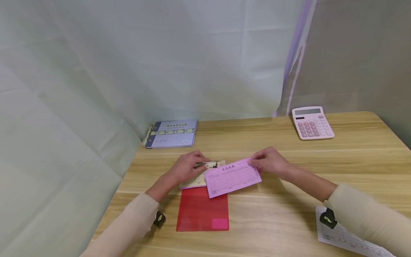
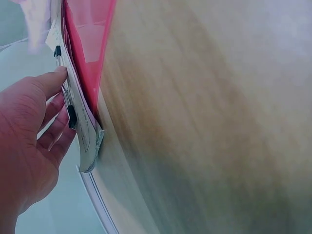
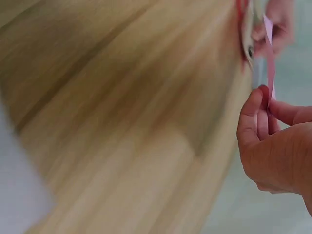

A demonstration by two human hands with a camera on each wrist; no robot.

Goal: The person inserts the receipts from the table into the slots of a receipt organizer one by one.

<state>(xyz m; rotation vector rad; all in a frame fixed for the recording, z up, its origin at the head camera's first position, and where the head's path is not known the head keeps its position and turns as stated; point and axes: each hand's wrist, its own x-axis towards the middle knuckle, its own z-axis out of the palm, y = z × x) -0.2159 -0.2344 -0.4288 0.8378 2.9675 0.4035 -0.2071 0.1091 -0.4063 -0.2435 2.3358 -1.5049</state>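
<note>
A red clipboard [image 1: 201, 210] lies on the wooden table, with cream printed slips [image 1: 194, 182] at its top end. My left hand [image 1: 188, 166] is at the metal clip [image 1: 211, 164] there. In the left wrist view its thumb [image 2: 57, 78] presses one side of the clip, and the fingers curl round behind the wire between its black ends. My right hand [image 1: 270, 162] pinches a pink printed slip [image 1: 233, 179] by its upper right corner, between thumb and fingers. The slip is tilted and overlaps the clipboard and cream slips in the head view. Its thin edge shows in the right wrist view.
A blue-grey account book [image 1: 174, 134] lies at the back left, with a pen [image 1: 147, 135] along its left side. At the back right is a pink calculator [image 1: 311, 123]. A white printed form [image 1: 348, 240] lies partly under the right forearm. Pale curtain [image 1: 208, 64] hangs behind the table.
</note>
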